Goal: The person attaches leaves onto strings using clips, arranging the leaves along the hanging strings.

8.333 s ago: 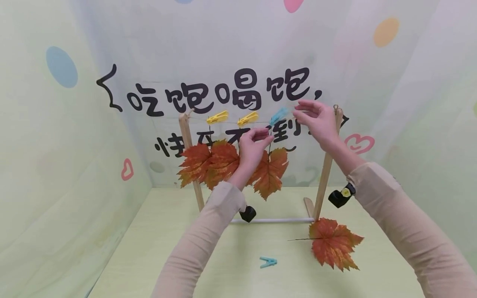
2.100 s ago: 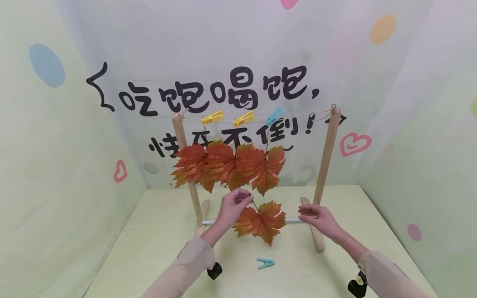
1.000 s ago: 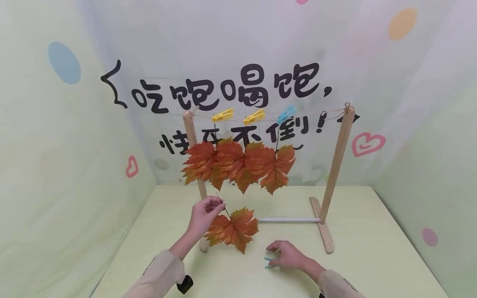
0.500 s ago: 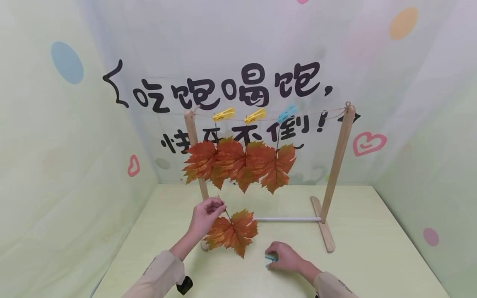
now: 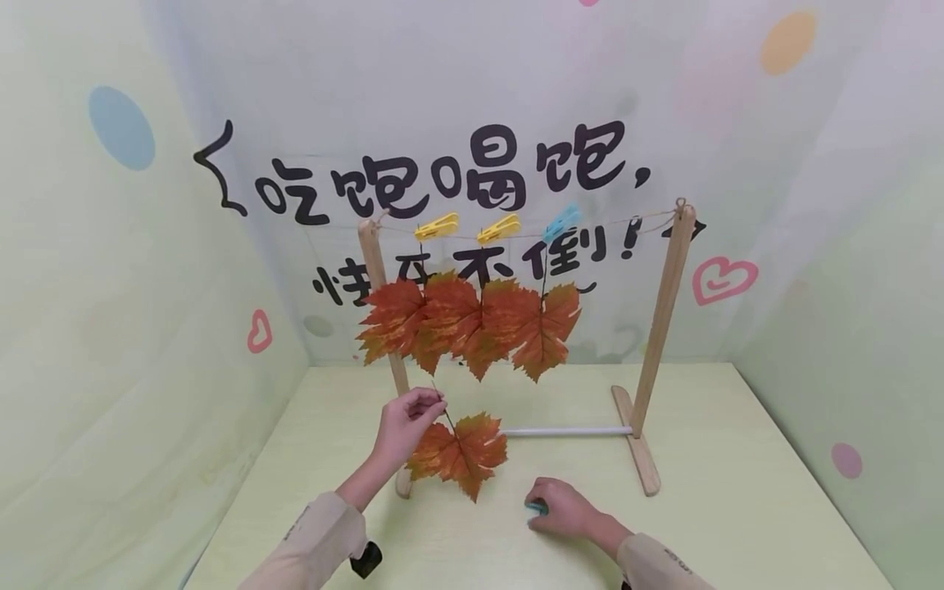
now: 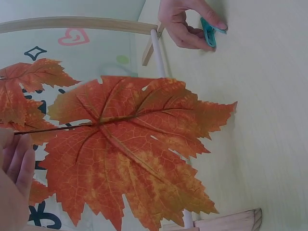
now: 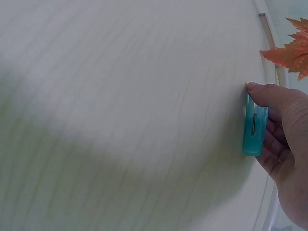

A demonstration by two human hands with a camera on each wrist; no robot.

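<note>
My left hand [image 5: 404,422] pinches the thin stem of an orange-red artificial maple leaf [image 5: 460,452], which hangs tilted in front of the stand's left foot. In the left wrist view the leaf [image 6: 130,139] spreads wide, its stem running back to the fingers. Down at the tabletop, my right hand [image 5: 564,508] grips a blue clothespin [image 7: 255,125] between thumb and fingers; the head view shows only a bit of it. Above, three similar leaves [image 5: 542,332] hang in a row from a string, held by two yellow clothespins [image 5: 437,227] and one blue clothespin [image 5: 563,222].
The string runs between two wooden posts [image 5: 664,319] of a stand with wooden feet [image 5: 636,442] and a white crossbar [image 5: 568,431]. It stands on a pale table [image 5: 708,524]. Printed cloth walls [image 5: 848,287] enclose the back and sides.
The left hand has picked up the loose leaf and carried it left. My right hand has come down from the string to the table and taken the loose blue clothespin; lately both barely move.
</note>
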